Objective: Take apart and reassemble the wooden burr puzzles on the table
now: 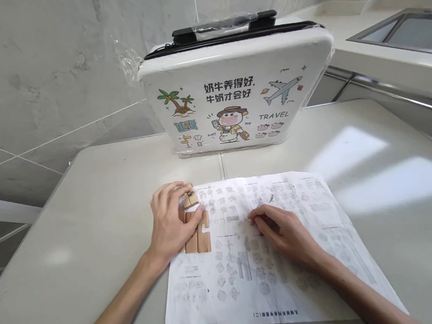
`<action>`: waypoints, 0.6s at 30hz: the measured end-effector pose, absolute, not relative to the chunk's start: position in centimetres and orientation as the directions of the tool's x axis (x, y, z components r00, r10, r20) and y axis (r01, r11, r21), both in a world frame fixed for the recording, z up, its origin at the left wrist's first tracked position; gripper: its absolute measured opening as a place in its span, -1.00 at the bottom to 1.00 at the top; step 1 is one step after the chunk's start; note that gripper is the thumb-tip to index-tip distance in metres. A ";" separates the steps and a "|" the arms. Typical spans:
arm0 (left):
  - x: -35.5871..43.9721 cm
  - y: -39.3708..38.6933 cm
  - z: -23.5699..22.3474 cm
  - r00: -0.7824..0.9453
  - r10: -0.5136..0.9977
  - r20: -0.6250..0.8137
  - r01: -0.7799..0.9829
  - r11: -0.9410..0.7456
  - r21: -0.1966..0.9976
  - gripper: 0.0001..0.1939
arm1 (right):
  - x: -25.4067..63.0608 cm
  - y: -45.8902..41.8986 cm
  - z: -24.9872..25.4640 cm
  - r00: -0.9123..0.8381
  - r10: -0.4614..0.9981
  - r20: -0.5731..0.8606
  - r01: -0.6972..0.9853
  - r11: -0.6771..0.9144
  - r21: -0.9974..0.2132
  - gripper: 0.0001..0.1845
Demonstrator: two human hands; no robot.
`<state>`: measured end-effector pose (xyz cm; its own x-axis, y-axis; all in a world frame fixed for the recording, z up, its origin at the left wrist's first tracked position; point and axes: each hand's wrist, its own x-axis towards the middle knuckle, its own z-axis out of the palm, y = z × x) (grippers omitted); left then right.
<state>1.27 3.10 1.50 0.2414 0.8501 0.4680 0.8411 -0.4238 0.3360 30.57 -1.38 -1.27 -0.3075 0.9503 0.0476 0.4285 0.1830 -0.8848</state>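
Observation:
My left hand [171, 220] is closed around a small wooden block [190, 199] made of fitted pieces, with the thumb on its near side and the fingers over its far side. Just below it, flat notched wooden puzzle pieces [203, 237] lie side by side at the left edge of a printed paper sheet [310, 311]. My right hand [281, 229] rests on the middle of the sheet with its fingers curled together. Whatever is between those fingertips, if anything, is hidden. Rows of small line drawings cover the paper, and its title appears upside down.
A white hard case [237, 63] with cartoon travel prints, a black handle and clear plastic wrap stands behind the sheet on the pale table [100, 193]. A grey tiled wall [56, 55] rises behind. At the right is a counter [377, 52] with a dark-topped inset.

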 end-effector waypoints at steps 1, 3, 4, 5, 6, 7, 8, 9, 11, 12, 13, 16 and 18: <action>0.8 3.5 1.4 0.230 0.871 0.433 0.844 -0.400 0.357 -0.61 | 30.6 -1.4 -1.3 -0.307 0.950 0.046 0.429 0.182 -0.885 -0.77; 0.0 4.2 1.1 0.221 0.906 0.362 0.836 -0.367 0.408 -0.54 | 30.6 -1.4 -1.3 -0.307 0.951 0.040 0.432 0.177 -0.884 -0.77; -0.3 4.5 1.0 0.227 0.916 0.331 0.828 -0.360 0.430 -0.52 | 30.6 -1.4 -1.3 -0.306 0.951 0.037 0.431 0.174 -0.885 -0.77; -0.6 4.7 0.9 0.239 0.922 0.306 0.819 -0.361 0.446 -0.51 | 30.6 -1.4 -1.3 -0.306 0.951 0.034 0.430 0.170 -0.887 -0.77; -0.9 5.0 0.8 0.261 0.922 0.286 0.808 -0.371 0.458 -0.50 | 30.6 -1.4 -1.3 -0.306 0.951 0.027 0.429 0.164 -0.888 -0.77; -1.1 5.2 0.7 0.292 0.918 0.268 0.794 -0.389 0.467 -0.52 | 30.6 -1.4 -1.3 -0.307 0.952 0.020 0.427 0.157 -0.890 -0.77; -1.3 5.4 0.7 0.326 0.911 0.253 0.779 -0.410 0.474 -0.54 | 30.6 -1.4 -1.3 -0.308 0.951 0.014 0.426 0.151 -0.892 -0.78; -1.5 5.6 0.6 0.357 0.902 0.240 0.764 -0.431 0.481 -0.57 | 30.6 -1.4 -1.2 -0.309 0.951 0.008 0.425 0.146 -0.893 -0.78; -1.9 6.0 0.5 0.400 0.892 0.212 0.744 -0.451 0.494 -0.63 | 30.6 -1.4 -1.2 -0.311 0.950 0.003 0.426 0.142 -0.894 -0.78; -2.1 6.1 0.4 0.405 0.892 0.200 0.742 -0.449 0.498 -0.65 | 30.6 -1.4 -1.1 -0.311 0.951 0.004 0.426 0.143 -0.893 -0.78; -2.3 6.2 0.3 0.402 0.895 0.191 0.744 -0.441 0.502 -0.67 | 30.6 -1.4 -1.1 -0.310 0.951 0.006 0.427 0.145 -0.892 -0.78; -2.7 6.5 0.2 0.374 0.908 0.190 0.754 -0.417 0.508 -0.69 | 30.6 -1.4 -1.0 -0.310 0.951 0.004 0.432 0.145 -0.890 -0.78; -2.9 6.7 0.1 0.343 0.918 0.199 0.763 -0.396 0.511 -0.70 | 30.6 -1.4 -1.0 -0.314 0.949 0.006 0.431 0.148 -0.890 -0.78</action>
